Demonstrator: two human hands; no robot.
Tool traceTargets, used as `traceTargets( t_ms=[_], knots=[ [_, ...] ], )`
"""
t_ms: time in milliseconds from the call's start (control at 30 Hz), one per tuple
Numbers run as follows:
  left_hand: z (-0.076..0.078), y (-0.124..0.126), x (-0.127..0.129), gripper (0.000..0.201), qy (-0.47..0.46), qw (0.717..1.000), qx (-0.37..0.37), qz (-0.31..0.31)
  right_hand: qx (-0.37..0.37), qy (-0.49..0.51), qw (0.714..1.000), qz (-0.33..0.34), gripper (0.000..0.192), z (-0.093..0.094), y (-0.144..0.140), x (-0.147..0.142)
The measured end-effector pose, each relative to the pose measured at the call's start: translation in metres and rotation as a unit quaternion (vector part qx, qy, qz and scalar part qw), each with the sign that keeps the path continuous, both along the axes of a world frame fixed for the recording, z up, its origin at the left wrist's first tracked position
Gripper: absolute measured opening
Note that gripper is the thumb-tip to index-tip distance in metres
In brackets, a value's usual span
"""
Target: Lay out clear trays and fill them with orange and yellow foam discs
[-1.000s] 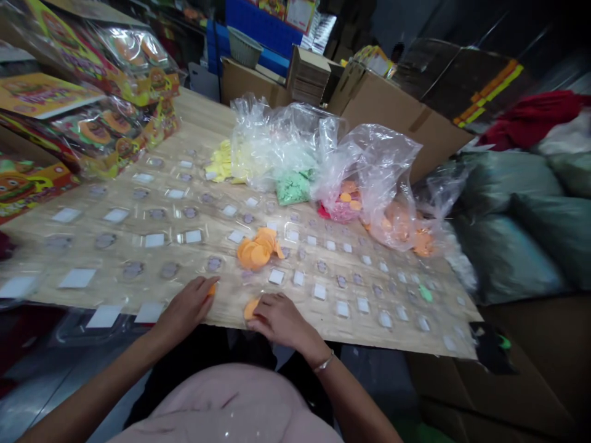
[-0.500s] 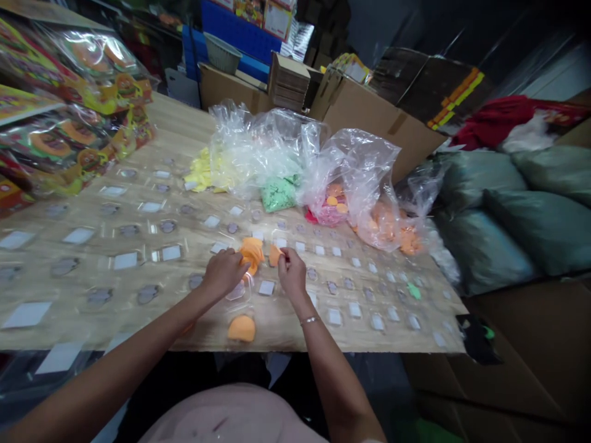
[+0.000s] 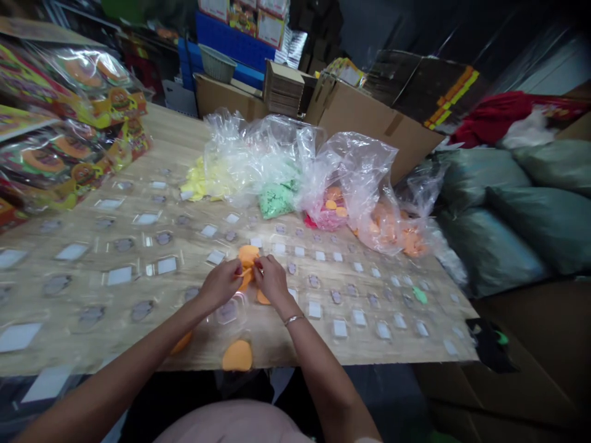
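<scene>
My left hand (image 3: 222, 282) is closed around a small bunch of orange foam pieces (image 3: 248, 252) above the middle of the table. Against the bunch's right side, the fingers of my right hand (image 3: 273, 280) are pinched together on an orange piece, partly hidden by the fingertips. Beneath the hands lies a clear plastic tray (image 3: 227, 311). One rounded orange foam piece (image 3: 237, 355) rests near the table's front edge. Another orange piece (image 3: 263, 297) shows under my right hand, and one (image 3: 182, 343) peeks out beside my left forearm.
Rows of clear trays with white squares (image 3: 167, 265) and greyish shapes cover the wooden table (image 3: 166, 129). Along the back stand plastic bags of yellow, green (image 3: 277, 198), pink and orange pieces (image 3: 413, 240). Packaged toy burgers (image 3: 44, 160) are stacked left; grey-green sacks (image 3: 545, 227) lie right.
My right hand has moved left to meet my left hand at the bunch. An orange piece now lies below my right hand. The view has shifted slightly.
</scene>
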State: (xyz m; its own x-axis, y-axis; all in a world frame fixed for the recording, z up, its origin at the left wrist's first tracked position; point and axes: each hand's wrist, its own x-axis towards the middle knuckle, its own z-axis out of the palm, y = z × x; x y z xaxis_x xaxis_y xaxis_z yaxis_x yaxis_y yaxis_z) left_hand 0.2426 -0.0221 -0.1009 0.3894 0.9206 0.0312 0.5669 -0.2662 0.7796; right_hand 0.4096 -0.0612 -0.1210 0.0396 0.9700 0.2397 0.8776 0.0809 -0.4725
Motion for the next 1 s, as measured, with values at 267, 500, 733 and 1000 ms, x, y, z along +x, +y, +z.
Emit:
traceTargets(
  t_ms=[267, 500, 733, 1000],
  knots=[
    [0.025, 0.028, -0.042, 0.033, -0.204, 0.964, -0.166, 0.047, 0.046, 0.227, 0.973, 0.015, 0.017, 0.004, 0.007, -0.019],
    [0.023, 0.018, -0.051, 0.042, -0.259, 0.930, -0.256, 0.041, -0.044, 0.470, 0.879, 0.068, 0.015, 0.013, 0.027, -0.051],
    [0.023, 0.016, -0.063, 0.035, -0.182, 0.967, -0.177, 0.017, 0.019, 0.348, 0.932, 0.098, 0.014, 0.018, 0.017, -0.061],
    [0.017, -0.001, -0.060, 0.031, -0.116, 0.990, -0.065, -0.052, 0.030, 0.225, 0.959, 0.168, 0.024, 0.023, 0.006, -0.062]
  ],
)
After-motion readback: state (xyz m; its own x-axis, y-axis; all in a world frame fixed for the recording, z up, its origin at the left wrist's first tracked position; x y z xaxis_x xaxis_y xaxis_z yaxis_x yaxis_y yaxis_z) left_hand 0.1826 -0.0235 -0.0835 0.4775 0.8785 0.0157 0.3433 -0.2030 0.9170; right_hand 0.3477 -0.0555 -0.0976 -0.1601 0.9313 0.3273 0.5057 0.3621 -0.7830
